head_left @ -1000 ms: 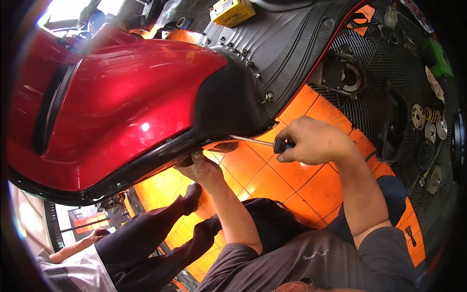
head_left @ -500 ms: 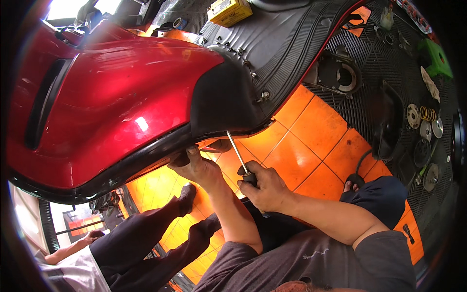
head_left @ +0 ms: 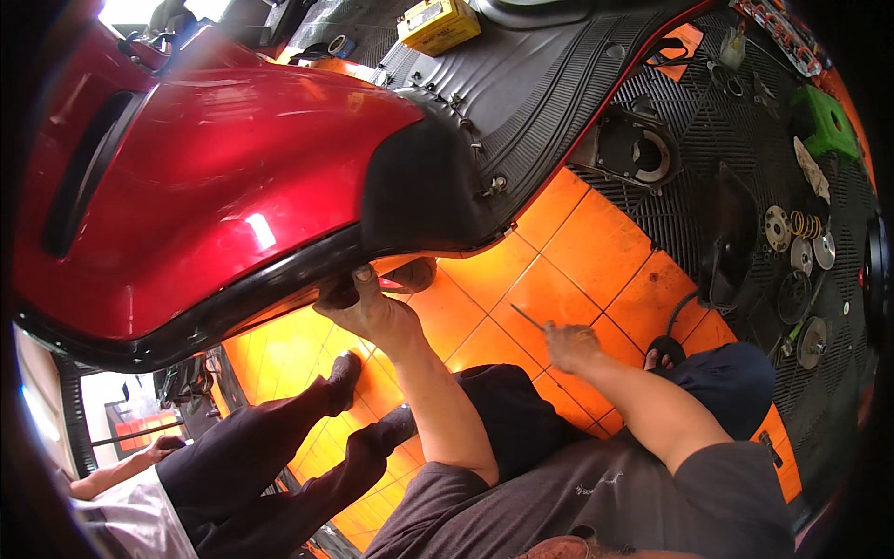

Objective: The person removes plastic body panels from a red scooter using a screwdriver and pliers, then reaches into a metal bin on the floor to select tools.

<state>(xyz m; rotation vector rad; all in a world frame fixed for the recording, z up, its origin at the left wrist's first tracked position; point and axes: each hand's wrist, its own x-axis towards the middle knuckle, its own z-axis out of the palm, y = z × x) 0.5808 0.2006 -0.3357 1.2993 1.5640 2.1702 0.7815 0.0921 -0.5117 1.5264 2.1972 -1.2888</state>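
Note:
A red scooter body panel (head_left: pixel 223 177) with black lower trim (head_left: pixel 214 326) fills the upper left. My left hand (head_left: pixel 377 317) reaches up under its lower edge, thumb raised and fingers curled at a dark part in the shadow; what they grip is hidden. To the right, my right hand (head_left: pixel 575 349) is closed round a screwdriver (head_left: pixel 528 317). Its thin shaft points up and left, clear of the scooter, over the orange tiles. The hand hides the handle and is slightly blurred. A black corner piece (head_left: pixel 419 191) joins the red panel to the ribbed footboard (head_left: pixel 549 84).
A yellow box-shaped battery (head_left: pixel 438 26) rests on the footboard. Loose metal parts, a yellow spring (head_left: pixel 805 224) and a green stool (head_left: pixel 827 126) are on the black mat (head_left: pixel 689 224) at right. Another person's legs (head_left: pixel 279 447) extend across the lower left.
My right hand has drawn the screwdriver away from the scooter's lower edge, moving right. My left hand stays under the edge. The view has shifted slightly.

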